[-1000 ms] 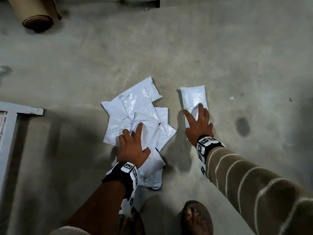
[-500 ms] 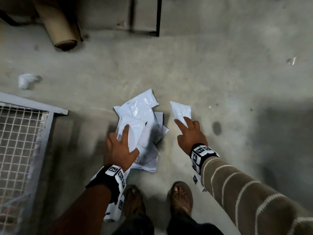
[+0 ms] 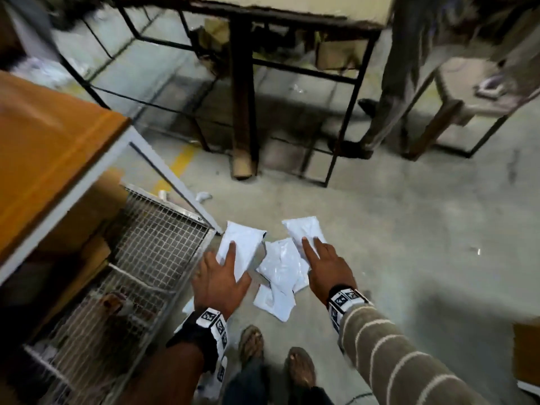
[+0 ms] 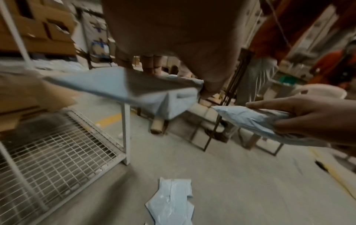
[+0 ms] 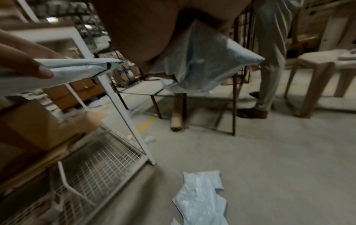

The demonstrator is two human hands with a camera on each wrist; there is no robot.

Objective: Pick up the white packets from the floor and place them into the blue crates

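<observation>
My left hand (image 3: 219, 276) grips one white packet (image 3: 242, 247) off the floor, fingers on top and thumb beneath. The right wrist view shows this packet (image 5: 77, 68) from the side. My right hand (image 3: 324, 267) pinches a second white packet (image 3: 304, 232), which appears in the left wrist view (image 4: 256, 121) between thumb and fingers. Below and between both hands, a small pile of white packets (image 3: 280, 276) lies on the concrete floor, also seen from the left wrist (image 4: 171, 201) and the right wrist (image 5: 202, 197). No blue crate is in any view.
A white-framed table with an orange top (image 3: 43, 147) and a wire-mesh shelf (image 3: 157, 244) stands close on the left. Ahead are a dark metal-framed table (image 3: 344, 118), a cardboard roll (image 3: 242, 168), another person's legs (image 3: 388, 92) and a wooden stool (image 3: 455, 92).
Both hands pressed on packets on the floor before; now each has lifted one packet clear. The view has risen and tilted forward, showing the tables ahead.
</observation>
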